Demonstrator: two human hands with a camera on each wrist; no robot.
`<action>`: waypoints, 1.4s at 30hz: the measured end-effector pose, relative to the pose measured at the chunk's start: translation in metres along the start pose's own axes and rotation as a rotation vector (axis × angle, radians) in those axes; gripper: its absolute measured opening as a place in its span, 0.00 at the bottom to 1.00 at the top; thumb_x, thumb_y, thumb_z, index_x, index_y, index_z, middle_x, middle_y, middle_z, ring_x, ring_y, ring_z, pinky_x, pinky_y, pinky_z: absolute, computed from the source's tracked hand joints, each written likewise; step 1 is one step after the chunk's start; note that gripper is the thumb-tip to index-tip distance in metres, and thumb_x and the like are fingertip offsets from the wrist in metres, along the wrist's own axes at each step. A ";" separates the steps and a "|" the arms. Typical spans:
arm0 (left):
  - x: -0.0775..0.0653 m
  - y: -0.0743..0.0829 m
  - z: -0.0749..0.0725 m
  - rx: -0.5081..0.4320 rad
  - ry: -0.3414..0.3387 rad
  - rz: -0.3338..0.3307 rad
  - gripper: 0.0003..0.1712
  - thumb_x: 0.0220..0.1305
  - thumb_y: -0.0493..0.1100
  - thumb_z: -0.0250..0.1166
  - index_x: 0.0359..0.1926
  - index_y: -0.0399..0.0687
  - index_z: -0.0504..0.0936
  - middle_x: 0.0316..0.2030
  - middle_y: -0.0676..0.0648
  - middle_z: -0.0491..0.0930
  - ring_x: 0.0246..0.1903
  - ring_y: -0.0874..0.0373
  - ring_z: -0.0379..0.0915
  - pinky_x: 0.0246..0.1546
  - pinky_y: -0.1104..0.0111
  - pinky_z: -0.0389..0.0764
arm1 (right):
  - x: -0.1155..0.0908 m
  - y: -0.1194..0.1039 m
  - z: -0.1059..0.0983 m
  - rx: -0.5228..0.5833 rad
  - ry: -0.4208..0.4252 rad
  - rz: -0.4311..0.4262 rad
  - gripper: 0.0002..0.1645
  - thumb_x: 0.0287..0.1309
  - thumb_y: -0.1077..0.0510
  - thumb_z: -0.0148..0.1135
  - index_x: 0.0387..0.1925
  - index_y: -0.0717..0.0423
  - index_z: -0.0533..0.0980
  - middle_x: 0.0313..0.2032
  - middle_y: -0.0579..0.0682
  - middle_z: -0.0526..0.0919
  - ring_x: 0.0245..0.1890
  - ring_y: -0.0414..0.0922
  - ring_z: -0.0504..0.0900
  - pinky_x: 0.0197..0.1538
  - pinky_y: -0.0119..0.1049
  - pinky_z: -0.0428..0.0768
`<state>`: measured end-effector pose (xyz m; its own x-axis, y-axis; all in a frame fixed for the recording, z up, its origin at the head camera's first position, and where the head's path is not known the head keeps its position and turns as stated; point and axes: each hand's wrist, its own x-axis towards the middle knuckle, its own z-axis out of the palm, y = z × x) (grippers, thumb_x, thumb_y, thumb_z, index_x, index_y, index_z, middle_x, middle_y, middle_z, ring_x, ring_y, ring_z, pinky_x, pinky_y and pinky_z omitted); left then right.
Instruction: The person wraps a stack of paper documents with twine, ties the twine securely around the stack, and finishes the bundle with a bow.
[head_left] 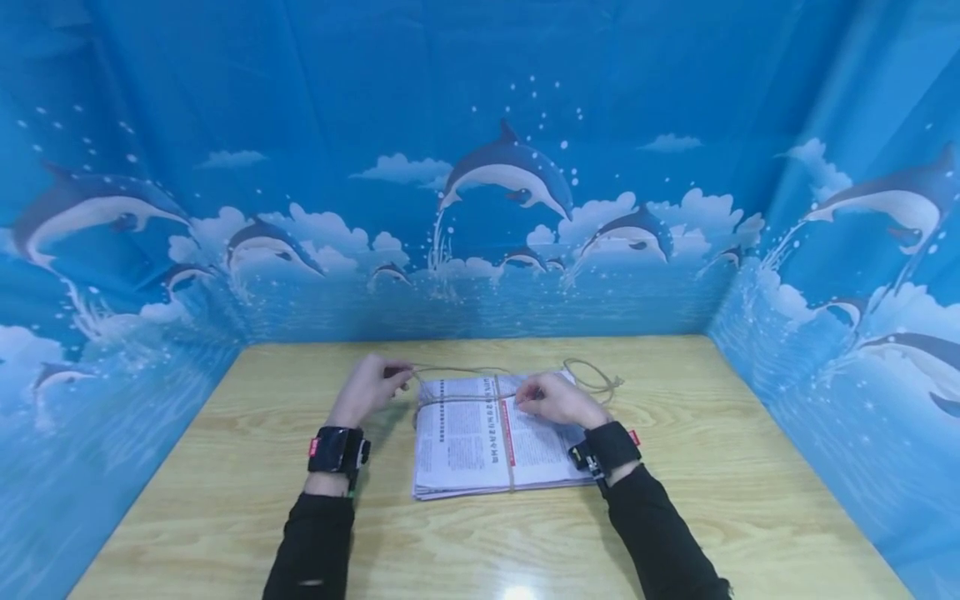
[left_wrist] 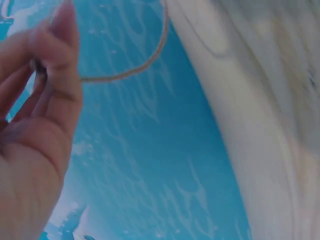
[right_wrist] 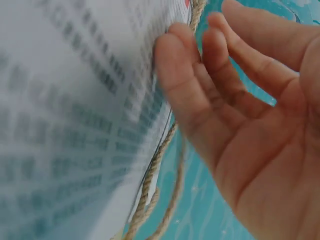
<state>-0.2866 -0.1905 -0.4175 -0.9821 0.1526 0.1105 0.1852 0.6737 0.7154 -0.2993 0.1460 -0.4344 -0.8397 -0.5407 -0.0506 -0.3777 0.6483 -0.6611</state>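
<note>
A stack of newspapers [head_left: 465, 467] lies on the table with brown twine [head_left: 468, 399] crossing its top in two directions. Beyond its far left corner, my left hand [head_left: 367, 387] pinches a length of this twine; in the left wrist view the strand [left_wrist: 131, 73] curves away from the curled fingers. Over the middle of the stack is my right hand [head_left: 558, 398], its bent fingertips at the crossing and pinching the twine. From the right wrist, strands [right_wrist: 150, 185] pass behind the fingers, which partly hide the hold.
Loose twine loops [head_left: 596, 379] lie past the stack's far right corner, ending in a knot. The wooden table [head_left: 247, 483] surrounds the stack. Blue dolphin-print sheets [head_left: 337, 292] stand along the table's back and sides.
</note>
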 end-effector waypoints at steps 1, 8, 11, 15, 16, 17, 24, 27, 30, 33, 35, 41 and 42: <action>0.001 0.003 0.001 -0.002 0.037 0.035 0.14 0.69 0.42 0.61 0.51 0.41 0.84 0.39 0.40 0.86 0.34 0.49 0.82 0.27 0.67 0.78 | 0.000 0.000 0.000 -0.008 -0.018 -0.004 0.07 0.62 0.62 0.63 0.41 0.56 0.83 0.36 0.47 0.84 0.32 0.39 0.77 0.38 0.34 0.77; 0.011 0.022 0.023 -0.086 0.178 0.093 0.11 0.68 0.40 0.63 0.47 0.39 0.85 0.37 0.40 0.86 0.31 0.51 0.83 0.31 0.66 0.80 | 0.000 -0.003 0.004 -0.070 -0.082 -0.019 0.11 0.64 0.62 0.60 0.46 0.57 0.83 0.46 0.52 0.86 0.44 0.44 0.81 0.48 0.39 0.79; 0.019 0.030 0.034 -0.139 0.139 0.031 0.12 0.69 0.41 0.61 0.46 0.38 0.85 0.38 0.37 0.85 0.33 0.48 0.83 0.32 0.66 0.78 | -0.001 -0.005 0.006 -0.060 -0.078 0.004 0.14 0.65 0.63 0.59 0.50 0.57 0.82 0.50 0.54 0.85 0.52 0.49 0.81 0.55 0.45 0.78; 0.033 0.038 0.050 -0.180 0.104 -0.067 0.10 0.70 0.42 0.61 0.43 0.42 0.86 0.38 0.39 0.85 0.33 0.50 0.83 0.32 0.65 0.76 | -0.001 -0.007 0.010 -0.070 -0.097 0.014 0.18 0.67 0.62 0.56 0.57 0.55 0.79 0.57 0.55 0.81 0.44 0.48 0.82 0.51 0.45 0.79; 0.036 0.040 0.054 -0.175 0.102 -0.087 0.10 0.70 0.42 0.61 0.43 0.42 0.86 0.37 0.40 0.85 0.32 0.51 0.83 0.32 0.66 0.76 | -0.001 -0.008 0.010 -0.074 -0.103 0.015 0.20 0.67 0.62 0.56 0.59 0.54 0.78 0.58 0.55 0.80 0.36 0.46 0.81 0.45 0.43 0.80; 0.039 0.040 0.058 -0.156 0.105 -0.100 0.10 0.70 0.41 0.60 0.43 0.42 0.86 0.37 0.42 0.85 0.31 0.53 0.82 0.31 0.66 0.76 | -0.001 -0.008 0.011 -0.088 -0.111 0.015 0.21 0.68 0.61 0.55 0.60 0.53 0.77 0.59 0.55 0.79 0.29 0.44 0.78 0.39 0.41 0.79; 0.048 0.041 0.075 0.161 0.072 -0.087 0.07 0.62 0.38 0.64 0.31 0.43 0.87 0.24 0.49 0.82 0.21 0.58 0.74 0.24 0.69 0.71 | -0.001 -0.013 0.013 -0.224 -0.113 -0.031 0.26 0.69 0.60 0.54 0.67 0.51 0.70 0.54 0.54 0.81 0.24 0.42 0.70 0.36 0.38 0.72; 0.048 0.046 0.076 0.277 -0.032 -0.077 0.10 0.61 0.39 0.65 0.23 0.44 0.85 0.17 0.52 0.75 0.18 0.60 0.68 0.20 0.71 0.66 | -0.001 -0.015 0.014 -0.215 -0.118 -0.029 0.29 0.69 0.61 0.53 0.70 0.53 0.65 0.57 0.57 0.79 0.33 0.49 0.78 0.43 0.43 0.77; 0.046 0.050 0.077 0.324 -0.166 -0.059 0.13 0.63 0.41 0.67 0.21 0.44 0.85 0.14 0.53 0.71 0.16 0.60 0.65 0.18 0.72 0.64 | 0.000 -0.014 0.017 -0.188 -0.129 -0.007 0.31 0.69 0.62 0.51 0.72 0.56 0.61 0.65 0.59 0.73 0.41 0.52 0.79 0.51 0.46 0.76; 0.048 0.054 0.078 0.305 -0.259 -0.023 0.10 0.63 0.40 0.67 0.24 0.45 0.87 0.16 0.53 0.73 0.18 0.60 0.66 0.20 0.72 0.66 | 0.001 -0.014 0.017 -0.175 -0.129 -0.010 0.30 0.70 0.64 0.50 0.71 0.58 0.62 0.61 0.60 0.76 0.37 0.52 0.79 0.48 0.46 0.77; 0.050 0.055 0.080 0.290 -0.304 0.025 0.08 0.61 0.39 0.68 0.25 0.45 0.88 0.18 0.53 0.76 0.19 0.61 0.67 0.21 0.72 0.67 | 0.002 -0.012 0.017 -0.189 -0.106 -0.039 0.27 0.67 0.65 0.53 0.67 0.59 0.67 0.51 0.59 0.82 0.33 0.47 0.78 0.44 0.41 0.77; 0.055 0.052 0.083 0.261 -0.352 0.074 0.10 0.59 0.38 0.69 0.21 0.44 0.86 0.16 0.54 0.75 0.18 0.62 0.65 0.21 0.73 0.65 | 0.003 -0.011 0.018 -0.183 -0.043 -0.110 0.20 0.60 0.66 0.61 0.55 0.58 0.76 0.34 0.49 0.81 0.31 0.38 0.74 0.38 0.32 0.74; 0.055 0.052 0.083 0.251 -0.343 0.059 0.09 0.58 0.38 0.69 0.21 0.44 0.86 0.17 0.53 0.76 0.18 0.61 0.66 0.21 0.72 0.66 | 0.003 -0.011 0.018 -0.178 -0.045 -0.123 0.21 0.60 0.67 0.61 0.56 0.58 0.75 0.34 0.49 0.81 0.32 0.38 0.75 0.39 0.32 0.75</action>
<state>-0.3280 -0.0874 -0.4316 -0.9090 0.3992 -0.1196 0.2851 0.8051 0.5201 -0.2907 0.1279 -0.4408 -0.7660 -0.6427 -0.0135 -0.5428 0.6579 -0.5220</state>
